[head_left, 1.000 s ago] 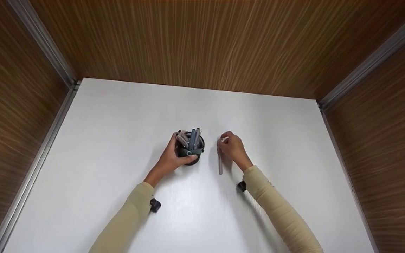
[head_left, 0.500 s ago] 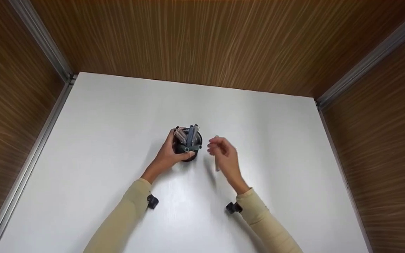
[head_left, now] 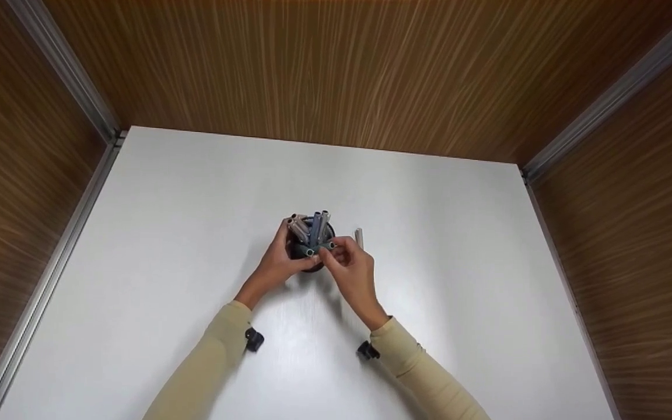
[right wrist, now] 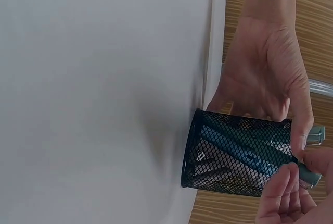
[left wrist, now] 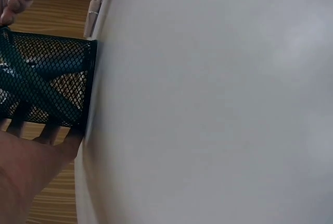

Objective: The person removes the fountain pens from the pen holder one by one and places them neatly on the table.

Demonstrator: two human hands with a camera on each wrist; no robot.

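Cup: a round black wire-mesh pen cup [head_left: 311, 256] stands upright near the middle of the white table [head_left: 167, 233]. In the right wrist view the black mesh cup [right wrist: 234, 153] shows its netted wall, with pens seen through it.

Pens in cup: a bunch of grey and blue pens [head_left: 312, 228] stick up out of the cup and lean different ways. One dark grey-green pen [head_left: 315, 251] lies slanted across the near rim.

Left hand: the left hand [head_left: 280, 262] is wrapped around the left side of the cup and holds it. Its fingers are curled on the mesh. In the left wrist view the fingers [left wrist: 52, 130] press on the mesh wall.

Right hand: the right hand [head_left: 352, 269] is at the right side of the cup rim. Its fingertips pinch the end of the dark grey-green pen. In the right wrist view the fingers [right wrist: 283, 193] close on the grey pen end at the cup's top.

Loose pen: one light grey pen [head_left: 359, 236] pokes out just behind the right hand, beside the cup. I cannot tell if the hand touches it.

Sleeves: both arms wear tan sleeves [head_left: 207, 361].

Walls: brown wooden walls [head_left: 336, 70] stand around the table.
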